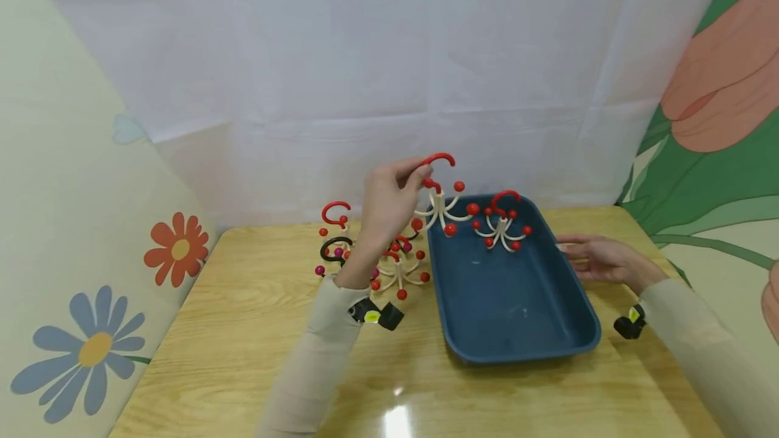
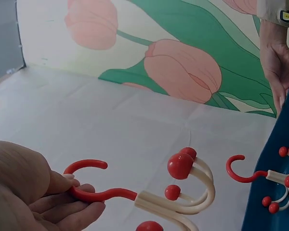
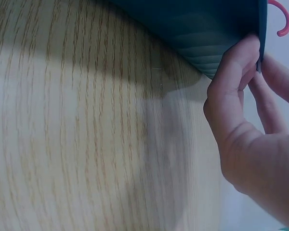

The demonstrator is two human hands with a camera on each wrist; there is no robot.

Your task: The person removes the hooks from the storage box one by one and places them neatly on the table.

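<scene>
My left hand (image 1: 392, 198) pinches the red hook of a claw hanger (image 1: 439, 205) between thumb and fingers. This hanger has cream curved arms tipped with red balls and hangs above the left rear rim of a dark blue tray (image 1: 517, 303). Inside the tray, toward its back, another red-hooked hanger (image 1: 502, 228) stands with its hook up. On the tray's right side my right hand (image 1: 599, 262) holds the rim, with fingers (image 3: 238, 62) on both sides of the edge in the right wrist view.
Left of the tray, several more hangers (image 1: 400, 276) cluster on the wooden table (image 1: 255, 330), partly hidden by the left arm; one has a black hook (image 1: 331, 249). White sheeting (image 1: 341, 73) covers the wall behind. Painted walls flank the table.
</scene>
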